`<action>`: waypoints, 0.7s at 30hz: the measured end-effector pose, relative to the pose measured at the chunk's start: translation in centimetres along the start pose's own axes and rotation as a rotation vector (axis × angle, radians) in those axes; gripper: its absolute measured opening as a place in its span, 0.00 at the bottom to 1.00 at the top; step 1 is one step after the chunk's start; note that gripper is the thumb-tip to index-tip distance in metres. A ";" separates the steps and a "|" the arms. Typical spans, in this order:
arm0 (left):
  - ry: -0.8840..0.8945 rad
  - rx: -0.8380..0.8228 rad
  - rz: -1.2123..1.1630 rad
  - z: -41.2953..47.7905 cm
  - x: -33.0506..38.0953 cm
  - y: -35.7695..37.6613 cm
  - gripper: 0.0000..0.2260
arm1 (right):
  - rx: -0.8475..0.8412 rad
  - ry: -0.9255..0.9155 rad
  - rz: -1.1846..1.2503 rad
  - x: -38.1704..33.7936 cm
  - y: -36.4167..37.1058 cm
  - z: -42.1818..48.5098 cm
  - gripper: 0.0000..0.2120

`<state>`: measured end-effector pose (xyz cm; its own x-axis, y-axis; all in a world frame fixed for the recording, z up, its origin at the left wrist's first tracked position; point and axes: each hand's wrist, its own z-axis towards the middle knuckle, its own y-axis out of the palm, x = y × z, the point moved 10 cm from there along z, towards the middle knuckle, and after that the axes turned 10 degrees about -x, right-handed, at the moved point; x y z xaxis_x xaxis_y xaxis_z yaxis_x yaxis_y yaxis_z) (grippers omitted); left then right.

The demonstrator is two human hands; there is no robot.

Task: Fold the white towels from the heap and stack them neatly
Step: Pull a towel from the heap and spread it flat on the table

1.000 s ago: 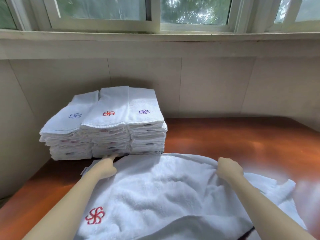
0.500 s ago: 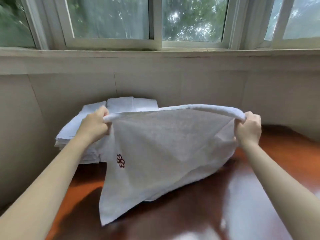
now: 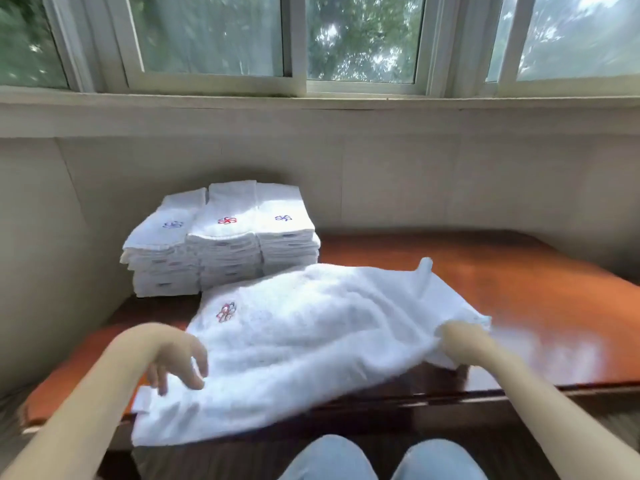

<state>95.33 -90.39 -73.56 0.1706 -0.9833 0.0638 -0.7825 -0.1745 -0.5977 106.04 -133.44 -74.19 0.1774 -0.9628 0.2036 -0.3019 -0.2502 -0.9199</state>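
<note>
A white towel [image 3: 311, 344] with a red flower emblem lies spread and rumpled on the wooden table [image 3: 502, 282], its near edge hanging over the table's front. My left hand [image 3: 176, 358] hovers over the towel's near left corner with its fingers spread, holding nothing. At the towel's right edge my right hand [image 3: 460, 344] pinches the cloth. Three side-by-side stacks of folded white towels [image 3: 221, 244], with blue and red emblems on top, stand at the back left against the wall.
A tiled wall and a window sill [image 3: 318, 109] run behind the table. The wall also closes in the left side next to the stacks. My knees in light jeans [image 3: 381, 459] show below the table's front edge.
The towel was held up stretched between both hands half a second ago. Now it lies on the table nearer the front edge, and my left hand has let go of it.
</note>
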 end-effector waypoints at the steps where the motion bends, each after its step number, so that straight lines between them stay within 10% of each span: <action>1: -0.015 0.044 0.028 0.9 0.0 0.4 0.13 | -0.120 -0.044 0.028 -0.8 1.6 -0.2 0.07; 8: 0.262 0.572 -0.048 5.3 5.8 0.1 0.18 | 0.196 -0.075 0.604 -1.8 -3.3 1.0 0.20; 15: 0.112 0.801 -0.080 6.4 4.2 0.1 0.14 | -0.109 0.218 0.004 -1.9 3.4 1.6 0.16; 19: 0.002 0.762 -0.111 6.9 2.8 -1.0 0.18 | -0.381 0.269 0.094 -1.3 4.0 0.4 0.14; 21: -0.060 0.776 -0.097 7.3 2.6 -1.3 0.15 | -0.260 0.283 0.157 -0.9 3.5 0.4 0.11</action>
<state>101.16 -92.37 -78.49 0.2657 -0.9572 0.1144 -0.1240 -0.1516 -0.9806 105.18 -133.42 -77.67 -0.1435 -0.9722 0.1848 -0.5377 -0.0802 -0.8393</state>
